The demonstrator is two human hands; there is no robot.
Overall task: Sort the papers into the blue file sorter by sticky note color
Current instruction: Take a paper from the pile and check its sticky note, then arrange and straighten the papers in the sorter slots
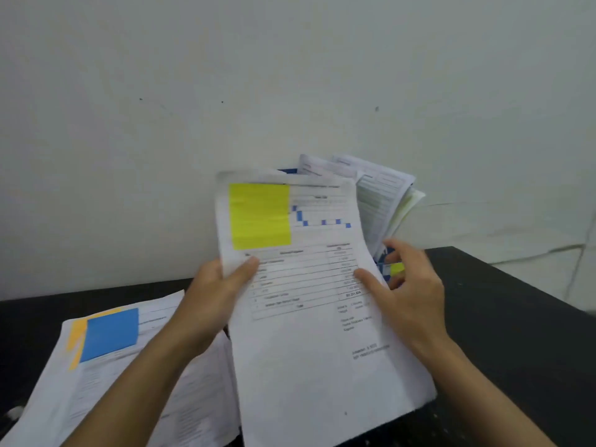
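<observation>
Paper (309, 285) with yellow note (260, 216) was pinched by my left hand (213, 298), right fingers (403, 279) spread beside it; sorter (385, 269) beyond awaited matching slot.

Two hands in view: left hand (214, 296), right hand (408, 287). One sheet (309, 317) held up between them. Sticky notes visible, four: one yellow note (260, 216) on held sheet, one blue note (111, 333) on top of flat pile, one orange note (77, 333) peeking from under it, one small yellow note (397, 268) behind right hand. One flat pile of papers (96, 391) on counter (503, 317); sheet count too blurred to tell. One blue file sorter (288, 171), mostly hidden. Standing papers (380, 195) in it: several, exact count unclear.
</observation>
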